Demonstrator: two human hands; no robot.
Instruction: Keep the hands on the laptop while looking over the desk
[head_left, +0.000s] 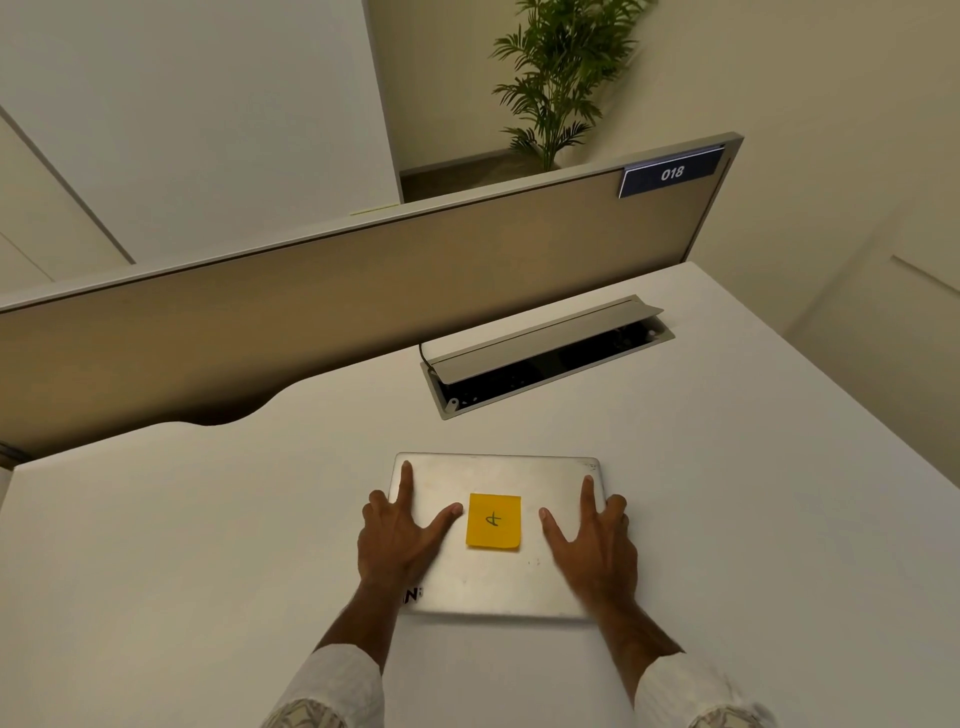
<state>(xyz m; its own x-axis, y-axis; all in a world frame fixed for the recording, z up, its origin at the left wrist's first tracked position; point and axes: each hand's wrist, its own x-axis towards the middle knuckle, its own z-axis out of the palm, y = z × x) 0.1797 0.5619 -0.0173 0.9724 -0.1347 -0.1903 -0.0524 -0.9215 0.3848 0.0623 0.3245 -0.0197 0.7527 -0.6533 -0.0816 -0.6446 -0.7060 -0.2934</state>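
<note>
Left hand (397, 540) and right hand (597, 545) flat, fingers splayed, on closed brushed-metal laptop (498, 577) (long axis left-right), square yellow sticky note (493, 521) between.

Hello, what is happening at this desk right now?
A person rests both hands on a closed silver laptop lying flat on a white desk. The left hand and the right hand lie with straight, spread fingers on either side of a yellow sticky note stuck on the lid. Behind it, a cable box in the desk stands open.
</note>
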